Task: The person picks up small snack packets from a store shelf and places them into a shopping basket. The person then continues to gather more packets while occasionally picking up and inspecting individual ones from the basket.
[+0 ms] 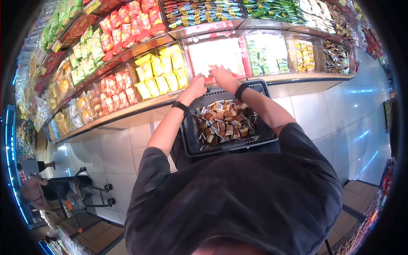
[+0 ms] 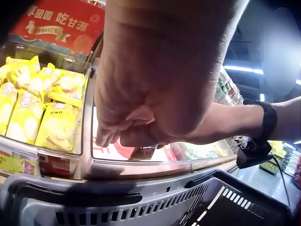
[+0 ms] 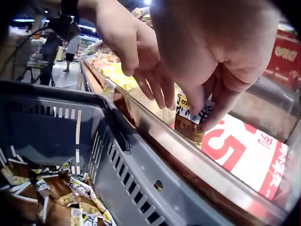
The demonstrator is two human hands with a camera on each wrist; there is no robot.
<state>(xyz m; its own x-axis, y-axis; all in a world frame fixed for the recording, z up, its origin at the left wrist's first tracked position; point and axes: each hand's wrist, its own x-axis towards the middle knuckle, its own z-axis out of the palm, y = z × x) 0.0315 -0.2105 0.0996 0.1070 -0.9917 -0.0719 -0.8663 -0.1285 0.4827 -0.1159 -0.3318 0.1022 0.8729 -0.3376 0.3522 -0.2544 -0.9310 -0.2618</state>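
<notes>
My right hand [image 1: 225, 79] reaches over the front wall of a brightly lit shelf bin [image 1: 216, 57]. Its thumb and fingers pinch a small brown snack packet [image 3: 189, 123] with a black-and-white top, held upright above a red-and-white printed sheet [image 3: 230, 153]. Beside it, my left hand [image 1: 195, 88] hangs over the bin's front edge, fingers extended and loosely together, holding nothing in the right wrist view. Below both wrists stands a dark grey shopping basket [image 1: 231, 151]. Many brown snack packets [image 1: 227, 121] like the pinched one lie heaped in it.
Yellow packets [image 1: 163, 70] fill the bin to the left, with red ones [image 1: 115, 91] beyond. Green-and-white packets [image 1: 267, 61] lie in the bin to the right. A wooden ledge [image 1: 148, 100] runs along the shelf front. Behind at left, a person stands near a shopping cart [image 1: 76, 197].
</notes>
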